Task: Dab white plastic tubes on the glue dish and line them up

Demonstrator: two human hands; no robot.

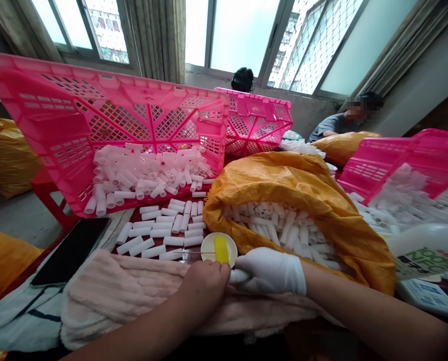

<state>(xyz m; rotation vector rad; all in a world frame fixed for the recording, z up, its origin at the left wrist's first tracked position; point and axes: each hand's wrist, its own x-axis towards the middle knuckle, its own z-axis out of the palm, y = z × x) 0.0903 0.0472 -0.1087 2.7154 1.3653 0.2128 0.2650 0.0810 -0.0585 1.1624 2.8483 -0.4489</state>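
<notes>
My bare left hand [206, 285] is closed in front of a small white dish [229, 243], at the lower end of a yellow strip [221, 249] that its fingers pinch. My right hand [269, 271], in a white glove, is closed around a short white tube [239, 276] whose end points at my left hand. A thin brown stick [196, 252] lies across the dish's left side. Loose white tubes [162, 225] lie on the red surface left of the dish. To the right, an open orange sack [280, 173] holds many more tubes.
A pink crate [149, 100] tipped on its side spills tubes at the left. A phone [71, 250] lies on cloth, and a pink towel [134, 296] runs along the near edge. At right are a bottle [430, 248] and another pink crate [378, 160]; a person [332, 124] sits beyond.
</notes>
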